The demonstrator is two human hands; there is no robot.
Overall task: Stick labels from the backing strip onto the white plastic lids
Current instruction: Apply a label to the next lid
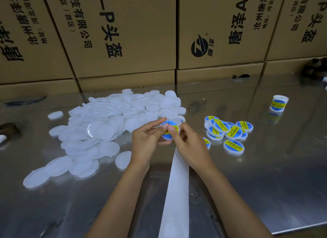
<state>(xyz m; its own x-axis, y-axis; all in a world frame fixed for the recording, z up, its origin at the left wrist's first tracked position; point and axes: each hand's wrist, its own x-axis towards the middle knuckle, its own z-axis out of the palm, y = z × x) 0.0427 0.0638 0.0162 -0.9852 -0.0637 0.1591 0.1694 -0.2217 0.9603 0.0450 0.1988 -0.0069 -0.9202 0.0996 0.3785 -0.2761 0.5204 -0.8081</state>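
A white lid with a round blue and yellow label on it is held above the steel table, between both hands. My left hand grips the lid from the left, thumb on the label and forefinger stretched along its top edge. My right hand pinches the lid's right side, with its thumb pressing on the label. The white backing strip runs from under my right hand toward me. A big heap of plain white lids lies to the left. Several labelled lids are piled to the right.
The steel table ends at a near edge on the lower right. Stacked cardboard boxes wall off the back. A labelled white jar lies at the right. A dark object sits at the left edge.
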